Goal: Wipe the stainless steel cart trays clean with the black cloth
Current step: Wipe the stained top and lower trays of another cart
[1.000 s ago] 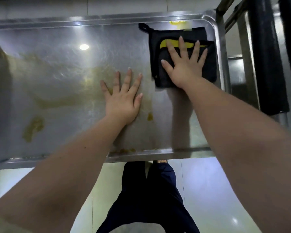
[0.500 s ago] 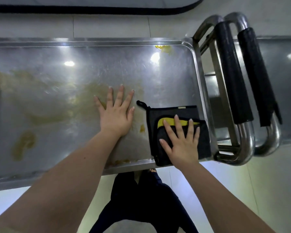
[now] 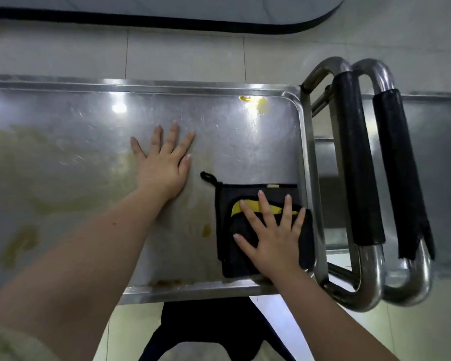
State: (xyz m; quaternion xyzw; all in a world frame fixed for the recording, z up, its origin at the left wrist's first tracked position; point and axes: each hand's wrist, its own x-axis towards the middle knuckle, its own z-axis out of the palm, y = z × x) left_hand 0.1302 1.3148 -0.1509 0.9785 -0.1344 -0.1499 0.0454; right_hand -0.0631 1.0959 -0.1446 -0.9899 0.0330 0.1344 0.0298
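**Steel tray, right end: cloth pulled back to the near corner**

Pale tiled floor (image 3: 193, 56) surrounds a stainless cart tray (image 3: 245, 152) seen from above, with two black-sleeved cart handles (image 3: 357, 165) just beyond its right edge. The folded black cloth (image 3: 245, 194), with its yellow strip showing, lies in the tray's near right corner, close against the right rim and almost at the near rim. The right hand (image 3: 268, 243) presses flat on it with its fingers spread wide. The left hand (image 3: 162, 165) rests palm-down on bare steel near the middle, fingers also splayed, holding nothing.

A second ago the cloth sat in the far right corner. It has since been drawn straight toward the person along the right edge, and half a second ago it was already about where it lies now. The left hand has stayed planted throughout. That looks like one full stroke down the right-hand strip, and the steel there now reads fairly clean.

- A yellow blob (image 3: 261, 104) remains at the far right corner, seemingly just beyond the stroke's start.
- A small yellow spot (image 3: 206, 229) sits just left of the cloth.
- A broad yellowish smear (image 3: 63, 178) and a blotch (image 3: 18, 243) cover the left half.
- Brownish residue (image 3: 167, 282) lines the near rim.

Most of the wiping is judged still to come.
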